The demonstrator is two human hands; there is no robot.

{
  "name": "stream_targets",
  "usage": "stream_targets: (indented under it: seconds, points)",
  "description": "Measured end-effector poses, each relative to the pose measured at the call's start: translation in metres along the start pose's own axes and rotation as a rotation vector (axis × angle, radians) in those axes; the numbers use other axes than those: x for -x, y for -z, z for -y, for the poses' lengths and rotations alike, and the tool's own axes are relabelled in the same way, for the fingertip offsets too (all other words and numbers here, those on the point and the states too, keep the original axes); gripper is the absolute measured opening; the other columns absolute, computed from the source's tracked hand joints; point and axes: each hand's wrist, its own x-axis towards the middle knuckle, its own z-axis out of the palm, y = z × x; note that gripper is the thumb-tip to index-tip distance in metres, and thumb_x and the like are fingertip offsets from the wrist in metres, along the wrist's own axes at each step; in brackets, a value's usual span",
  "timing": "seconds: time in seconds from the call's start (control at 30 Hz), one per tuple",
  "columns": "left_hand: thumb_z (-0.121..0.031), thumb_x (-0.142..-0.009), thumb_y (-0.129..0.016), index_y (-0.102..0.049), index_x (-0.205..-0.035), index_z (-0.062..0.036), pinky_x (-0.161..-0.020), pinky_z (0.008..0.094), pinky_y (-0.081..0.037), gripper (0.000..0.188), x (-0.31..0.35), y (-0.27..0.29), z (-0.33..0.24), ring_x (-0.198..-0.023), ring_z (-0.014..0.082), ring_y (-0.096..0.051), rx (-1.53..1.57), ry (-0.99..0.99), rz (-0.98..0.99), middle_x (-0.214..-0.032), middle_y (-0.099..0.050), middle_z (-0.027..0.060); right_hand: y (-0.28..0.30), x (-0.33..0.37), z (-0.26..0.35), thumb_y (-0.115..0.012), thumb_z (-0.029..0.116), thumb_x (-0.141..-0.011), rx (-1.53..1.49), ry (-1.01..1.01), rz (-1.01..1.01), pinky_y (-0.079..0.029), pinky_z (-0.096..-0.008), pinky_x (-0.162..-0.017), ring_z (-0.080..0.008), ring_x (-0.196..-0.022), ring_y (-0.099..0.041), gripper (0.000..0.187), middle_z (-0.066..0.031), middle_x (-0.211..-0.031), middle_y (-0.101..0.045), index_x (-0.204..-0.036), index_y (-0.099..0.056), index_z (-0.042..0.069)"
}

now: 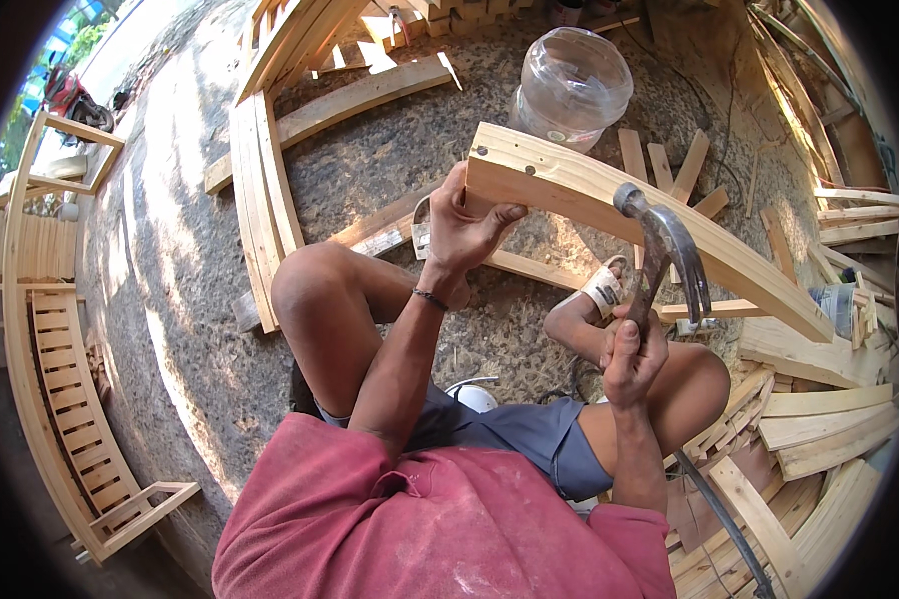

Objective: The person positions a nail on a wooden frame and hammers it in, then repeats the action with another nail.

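My left fingers (456, 188) clasp left end of long, pale, squared wooden beam (574, 188), thumb at lower edge. Two dark round spots (529, 171) on beam, near that end. Long axis slants from left fingers down to right. Clear round plastic jar (574, 85) beyond. Dark metal claw hammer (675, 236) crosses beam, contact unclear. My right fingers (626, 337), below beam, wrap handle; nearer beam's right end.
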Motion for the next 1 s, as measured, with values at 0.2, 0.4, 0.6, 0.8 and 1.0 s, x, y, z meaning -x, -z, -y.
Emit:
stream_targets:
  seconds: [0.2, 0.4, 0.6, 0.8, 1.0]
  points:
    - [-0.022, -0.078, -0.086, -0.057, -0.120, 0.0040, -0.087, 0.0282, -0.054, 0.058, -0.0001, -0.0018, -0.0017, -0.098, 0.0131, -0.066, 0.026, 0.022, -0.009, -0.104, -0.070, 0.0092, -0.0017, -0.0001, 0.0029, -0.049, 0.033, -0.103, -0.005, -0.002, -0.004, -0.029, -0.0209, -0.043, -0.0044, -0.044, -0.037, 0.034, 0.0015, -0.058, -0.042, -0.102, -0.052, -0.001]
    - [-0.023, -0.078, -0.086, -0.057, -0.120, 0.0037, -0.086, 0.0279, -0.054, 0.058, -0.0001, -0.0011, -0.0015, -0.097, 0.0131, -0.066, 0.005, 0.008, -0.011, -0.104, -0.071, 0.0089, 0.0004, 0.0004, -0.0003, -0.049, 0.032, -0.103, -0.005, -0.008, 0.014, -0.029, -0.0203, -0.042, -0.0036, -0.044, -0.037, 0.032, 0.0022, -0.057, -0.041, -0.102, -0.052, 0.000]
    - [-0.024, -0.077, -0.086, -0.057, -0.119, 0.0044, -0.085, 0.0274, -0.054, 0.058, -0.0010, -0.0006, -0.0020, -0.096, 0.0130, -0.066, 0.001, -0.001, -0.008, -0.103, -0.071, 0.0090, 0.0003, -0.0001, -0.0052, -0.049, 0.032, -0.103, 0.051, 0.034, 0.008, -0.029, -0.0203, -0.042, -0.0034, -0.043, -0.037, 0.031, 0.0029, -0.056, -0.041, -0.101, -0.052, 0.001]
    - [-0.023, -0.077, -0.086, -0.057, -0.119, 0.0047, -0.084, 0.0275, -0.054, 0.058, -0.0007, -0.0007, 0.0001, -0.095, 0.0127, -0.066, -0.001, -0.010, -0.014, -0.102, -0.071, 0.0092, -0.0024, -0.0015, -0.0040, -0.049, 0.031, -0.103, 0.063, 0.033, 0.007, -0.029, -0.0208, -0.041, -0.0032, -0.043, -0.037, 0.030, 0.0038, -0.056, -0.040, -0.101, -0.052, 0.001]
    - [-0.021, -0.078, -0.086, -0.058, -0.118, 0.0036, -0.084, 0.0272, -0.055, 0.055, 0.0009, -0.0029, -0.0011, -0.094, 0.0128, -0.067, -0.004, -0.031, -0.024, -0.101, -0.071, 0.0087, -0.0034, -0.0014, -0.0042, -0.050, 0.030, -0.102, 0.056, 0.022, -0.004, -0.028, -0.0210, -0.042, -0.0029, -0.043, -0.037, 0.029, 0.0047, -0.055, -0.040, -0.100, -0.052, 0.001]
